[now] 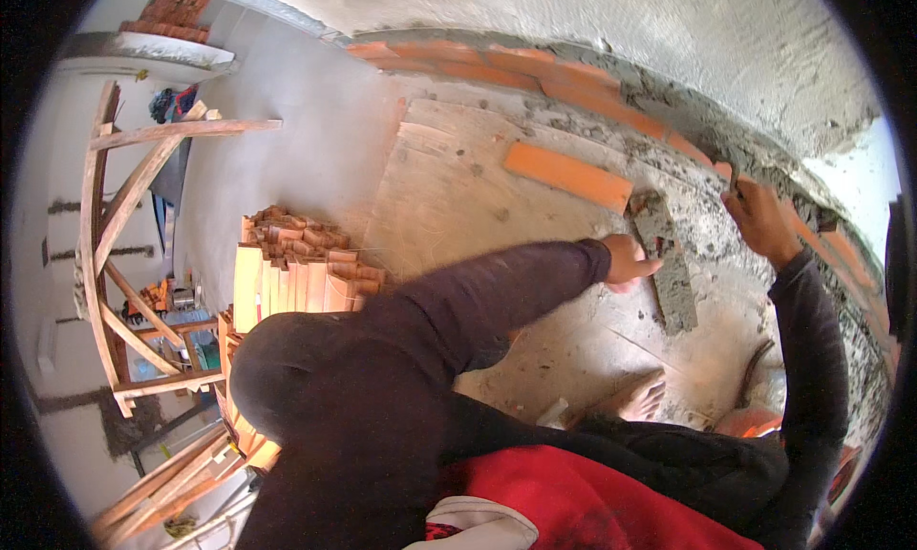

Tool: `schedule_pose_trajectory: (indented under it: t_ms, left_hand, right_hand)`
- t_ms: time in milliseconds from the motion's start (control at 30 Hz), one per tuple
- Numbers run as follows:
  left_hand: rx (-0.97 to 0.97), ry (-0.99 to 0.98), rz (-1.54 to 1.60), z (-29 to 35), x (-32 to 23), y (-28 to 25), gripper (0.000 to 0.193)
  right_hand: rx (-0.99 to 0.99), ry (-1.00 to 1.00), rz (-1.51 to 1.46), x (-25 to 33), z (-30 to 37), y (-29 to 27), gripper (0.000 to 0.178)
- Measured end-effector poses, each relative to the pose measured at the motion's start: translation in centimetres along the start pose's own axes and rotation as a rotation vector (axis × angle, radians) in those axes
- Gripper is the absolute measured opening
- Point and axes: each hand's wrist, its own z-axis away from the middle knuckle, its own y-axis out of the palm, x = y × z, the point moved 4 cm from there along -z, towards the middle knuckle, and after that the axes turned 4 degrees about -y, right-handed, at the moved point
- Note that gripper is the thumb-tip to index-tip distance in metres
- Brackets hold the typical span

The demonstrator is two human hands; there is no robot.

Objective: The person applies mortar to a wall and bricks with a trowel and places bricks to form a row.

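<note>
My left hand (630,263) is closed at the left edge of a long brick coated with wet grey mortar (676,287), its index finger lying out over the mortar. How the other fingers grip the underside is hidden. Up at the brick course, my right hand (762,223) is wrapped round a trowel (734,174), seen edge-on as a thin dark strip against the mortar. The low course of orange bricks (592,84) runs along the foot of the plastered wall, with rough mortar on it. A clean flat orange brick (568,174) lies on the floor beyond my left hand.
Stacked orange bricks (296,273) stand at the left of the floor board (439,158). Farther left is a wooden trestle frame (105,225), with loose timber (172,483) below it. A bare foot (645,397) rests close below the mortared brick. Grey mortar spatters the floor along the wall.
</note>
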Motion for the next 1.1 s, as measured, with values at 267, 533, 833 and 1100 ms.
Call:
schedule_pose_trajectory:
  t_ms: [267,533,833,1100]
  left_hand:
    - [-0.362,-0.390,-0.509,17.6,14.3,-31.3,0.045]
    - [-1.215,0.114,0.880,16.9,21.7,-44.1,0.080]
    - [-1.379,0.267,1.109,15.1,22.6,-52.3,0.084]
    - [-1.417,0.359,0.831,13.4,23.2,-55.3,0.064]
  right_hand:
    - [0.088,0.015,0.000,0.6,3.5,-1.2,0.035]
    - [0.136,0.297,0.052,0.9,11.3,-1.3,0.033]
    - [0.125,0.661,-0.284,0.5,16.9,0.3,0.031]
    - [0.135,0.514,-0.217,0.7,16.0,1.1,0.037]
